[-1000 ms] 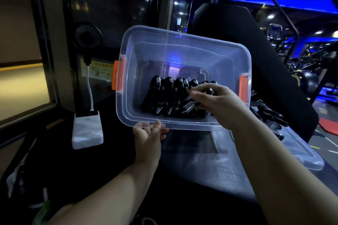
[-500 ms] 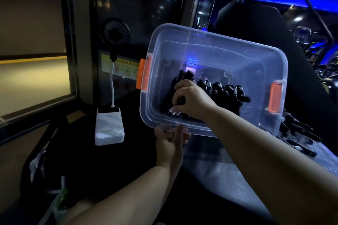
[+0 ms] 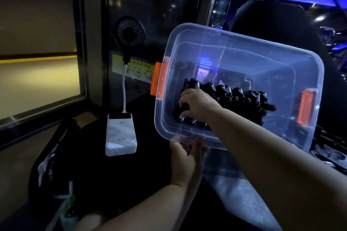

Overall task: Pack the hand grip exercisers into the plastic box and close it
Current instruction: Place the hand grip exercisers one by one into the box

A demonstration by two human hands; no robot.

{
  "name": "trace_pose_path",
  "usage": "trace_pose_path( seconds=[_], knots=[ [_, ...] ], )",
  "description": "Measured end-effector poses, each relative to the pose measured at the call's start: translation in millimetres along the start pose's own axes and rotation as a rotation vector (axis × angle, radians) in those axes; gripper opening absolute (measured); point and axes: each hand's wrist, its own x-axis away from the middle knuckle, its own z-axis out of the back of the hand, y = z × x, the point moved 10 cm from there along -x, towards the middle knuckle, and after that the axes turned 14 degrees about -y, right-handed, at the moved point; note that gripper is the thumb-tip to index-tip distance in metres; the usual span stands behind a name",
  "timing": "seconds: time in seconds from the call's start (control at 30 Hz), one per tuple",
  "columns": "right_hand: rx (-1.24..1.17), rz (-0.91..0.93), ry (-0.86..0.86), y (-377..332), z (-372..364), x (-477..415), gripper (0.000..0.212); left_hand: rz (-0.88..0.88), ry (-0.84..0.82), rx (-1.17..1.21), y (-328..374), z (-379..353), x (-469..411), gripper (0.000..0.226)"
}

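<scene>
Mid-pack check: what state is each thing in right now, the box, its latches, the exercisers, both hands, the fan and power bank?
Box: lid off, tilted toward the camera.
Latches: unfastened.
Exercisers: in a row inside the box.
Right hand: in the box, gripping one exerciser.
Left hand: holding the box's near rim.
Power bank: lying flat.
Fan: plugged into the power bank; spinning cannot be told.

white power bank [image 3: 121, 135], small fan [image 3: 129, 32] plugged in, yellow sticker [image 3: 139, 70]
</scene>
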Motion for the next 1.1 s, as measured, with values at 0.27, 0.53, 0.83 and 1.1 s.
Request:
trace_pose_path(
  seconds=[0.27, 0.53, 0.83, 1.1],
  knots=[
    [0.326, 0.027, 0.096, -11.7, 12.6, 1.7, 0.035, 0.007, 0.006, 0.040, -3.1, 0.8, -1.1, 0.027],
    [0.477, 0.036, -0.006, -17.0, -4.9, -3.7, 0.045, 0.008, 0.010, 0.018, -3.6, 1.4, -1.8, 0.023],
    [0.547, -0.059, -0.076, -13.4, -21.6, -21.3, 0.045, -0.012, 0.017, 0.001, -3.3, 3.2, -1.1, 0.030],
    [0.642, -0.012, -0.162, -13.3, -30.3, -33.1, 0.052, -0.063, 0.042, 0.038, -2.9, 6.3, -1.8, 0.031]
  ],
)
